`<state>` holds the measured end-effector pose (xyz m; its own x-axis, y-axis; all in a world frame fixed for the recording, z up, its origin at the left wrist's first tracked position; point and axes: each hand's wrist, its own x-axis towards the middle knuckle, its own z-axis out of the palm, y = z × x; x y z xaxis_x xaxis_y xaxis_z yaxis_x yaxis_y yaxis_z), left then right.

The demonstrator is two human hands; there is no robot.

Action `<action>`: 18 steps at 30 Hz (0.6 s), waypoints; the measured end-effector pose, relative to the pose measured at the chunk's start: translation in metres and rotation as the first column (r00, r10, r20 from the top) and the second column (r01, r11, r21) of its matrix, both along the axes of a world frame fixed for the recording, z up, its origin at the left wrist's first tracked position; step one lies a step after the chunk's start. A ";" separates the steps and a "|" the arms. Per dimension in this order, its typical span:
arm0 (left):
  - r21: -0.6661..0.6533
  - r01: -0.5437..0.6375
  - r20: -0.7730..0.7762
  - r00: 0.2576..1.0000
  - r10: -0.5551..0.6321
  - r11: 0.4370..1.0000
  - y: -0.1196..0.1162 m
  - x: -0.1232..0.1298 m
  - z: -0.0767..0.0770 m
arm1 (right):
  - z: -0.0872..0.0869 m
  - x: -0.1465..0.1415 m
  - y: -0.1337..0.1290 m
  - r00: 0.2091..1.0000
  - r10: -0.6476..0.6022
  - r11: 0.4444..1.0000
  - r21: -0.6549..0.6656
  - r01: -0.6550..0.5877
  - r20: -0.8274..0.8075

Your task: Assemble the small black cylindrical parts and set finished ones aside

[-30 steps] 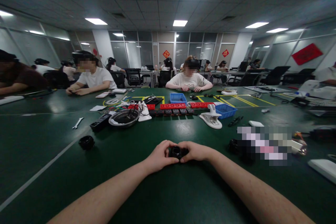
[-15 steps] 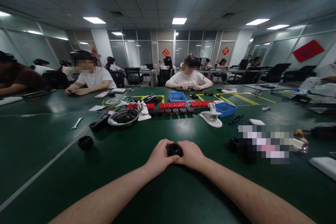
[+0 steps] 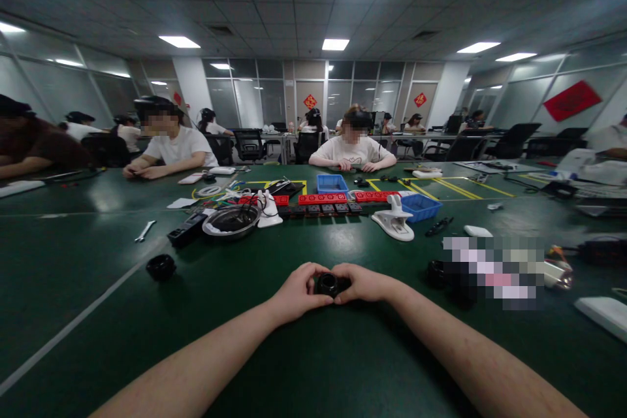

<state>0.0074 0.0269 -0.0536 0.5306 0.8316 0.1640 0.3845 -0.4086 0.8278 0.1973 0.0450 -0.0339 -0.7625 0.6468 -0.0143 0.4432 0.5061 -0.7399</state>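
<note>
A shiny black ring-shaped part [image 3: 328, 284] with a hole facing up is at the middle of the near table, between my hands. Round its left and far side curls my left hand [image 3: 301, 290], the thumb along the near edge. My right hand [image 3: 361, 284] closes on it from the right, with fingertips at the far side and thumb at the near side. Both thumbs almost meet in front of the part. Its underside is hidden, so I cannot tell whether it rests on the table. A similar black part [image 3: 160, 267] lies to the left.
On the green table [image 3: 235, 366] are a wrench [image 3: 145, 231], a metal bowl [image 3: 231, 222], a red power strip [image 3: 322, 198], a blue tray [image 3: 420, 208] and a white clip stand [image 3: 393, 225]. Another black part [image 3: 435, 273] lies right, beside a blurred patch. Co-workers sit across.
The view has tilted up slightly. My right hand's grip looks a little looser, with a dark gap between its thumb and fingers. Both hands stay around the black part.
</note>
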 end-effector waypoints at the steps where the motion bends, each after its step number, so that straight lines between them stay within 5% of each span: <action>1: 0.002 -0.004 -0.006 1.000 0.004 1.000 0.000 0.000 0.000 | -0.001 0.000 0.000 1.000 -0.008 1.000 -0.012 0.008 -0.006; 12: -0.031 -0.029 -0.001 1.000 0.029 0.999 -0.004 0.001 0.005 | -0.004 -0.004 -0.002 0.994 -0.110 0.994 -0.023 0.110 0.017; 18: 0.008 -0.169 -0.013 0.985 0.169 0.986 -0.012 0.009 0.004 | -0.014 -0.014 -0.007 0.925 -0.326 0.924 0.270 0.269 0.194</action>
<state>0.0161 0.0154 -0.0500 0.3847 0.9084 0.1640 0.4600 -0.3427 0.8191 0.1837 0.0376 -0.0477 -0.5277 0.8494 0.0133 0.7441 0.4697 -0.4751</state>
